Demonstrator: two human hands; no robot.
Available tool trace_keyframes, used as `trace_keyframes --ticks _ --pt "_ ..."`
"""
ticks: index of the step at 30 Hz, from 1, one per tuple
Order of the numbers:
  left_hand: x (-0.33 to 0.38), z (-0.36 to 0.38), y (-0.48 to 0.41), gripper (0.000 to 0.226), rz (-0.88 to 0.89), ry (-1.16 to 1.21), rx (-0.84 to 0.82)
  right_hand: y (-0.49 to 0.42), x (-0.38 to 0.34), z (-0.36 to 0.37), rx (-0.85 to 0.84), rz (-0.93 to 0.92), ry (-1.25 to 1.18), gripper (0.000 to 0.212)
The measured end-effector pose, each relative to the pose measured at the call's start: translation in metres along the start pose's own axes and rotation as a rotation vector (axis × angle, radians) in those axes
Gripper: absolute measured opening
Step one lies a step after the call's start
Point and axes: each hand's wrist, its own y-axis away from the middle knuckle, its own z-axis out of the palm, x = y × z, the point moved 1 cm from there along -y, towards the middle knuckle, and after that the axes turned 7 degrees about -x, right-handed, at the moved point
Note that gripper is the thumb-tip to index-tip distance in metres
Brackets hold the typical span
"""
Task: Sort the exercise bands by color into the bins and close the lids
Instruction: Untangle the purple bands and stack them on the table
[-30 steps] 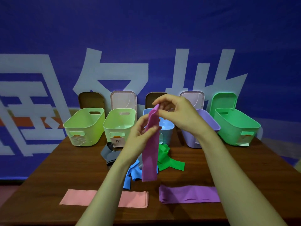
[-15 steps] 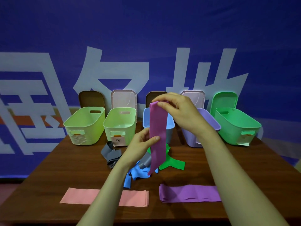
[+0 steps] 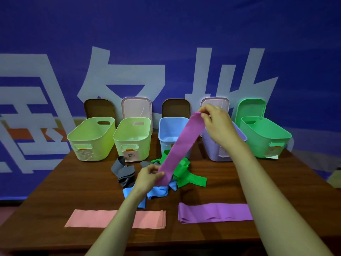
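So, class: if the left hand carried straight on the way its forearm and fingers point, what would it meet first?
Probably the green bands heaped just beyond the left hand, past the purple band it pinches; the blue bin stands behind them. Depth is hard to judge.

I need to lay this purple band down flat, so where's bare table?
The table is bare at left, between the leftmost bin and the pink band, and at right, between the green bands, the lilac bin and the flat purple band. The middle is crowded: the grey band, blue bands and green bands lie heaped together.
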Motion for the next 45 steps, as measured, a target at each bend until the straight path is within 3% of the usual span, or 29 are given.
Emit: trace_keyframes --ticks 5,15,19,21,25,28,34,39,41,45 --pt "-0.013 -0.006 0.002 0.025 -0.049 -0.010 0.109 0.017 0.039 0.000 0.091 0.197 0.074 0.023" --pt "-0.024 0.015 0.004 0.015 0.072 -0.192 0.152 0.070 0.114 0.019 0.051 0.582 -0.357 0.026" --pt "-0.024 0.021 0.004 0.015 0.063 -0.416 0.168 0.099 0.140 0.021 0.049 0.647 -0.254 0.033" --pt "-0.022 0.027 0.005 0.015 0.087 -0.407 0.151 0.114 0.155 0.024 0.054 0.659 -0.264 0.015" --pt "-0.022 0.042 0.012 0.005 0.159 -0.427 0.107 0.140 0.174 0.033 0.072 0.687 -0.316 0.025" --pt "-0.024 0.050 0.018 0.012 0.279 -0.498 0.038 0.154 0.184 0.036 0.112 0.722 -0.338 0.018" --pt "-0.022 0.062 0.029 0.015 0.413 -0.545 0.099 0.176 0.204 0.033 0.129 0.782 -0.276 0.020" --pt "-0.038 0.090 0.011 0.019 0.079 -0.630 -0.032 0.186 0.205 0.045 0.028 0.788 -0.246 0.023" --pt "-0.044 0.103 0.001 0.030 -0.054 -0.732 -0.084 0.188 0.204 0.051 0.014 0.784 -0.227 0.023" --pt "-0.052 0.118 -0.015 0.047 -0.171 -0.880 -0.017 0.188 0.200 0.061 -0.028 0.758 -0.155 0.018"
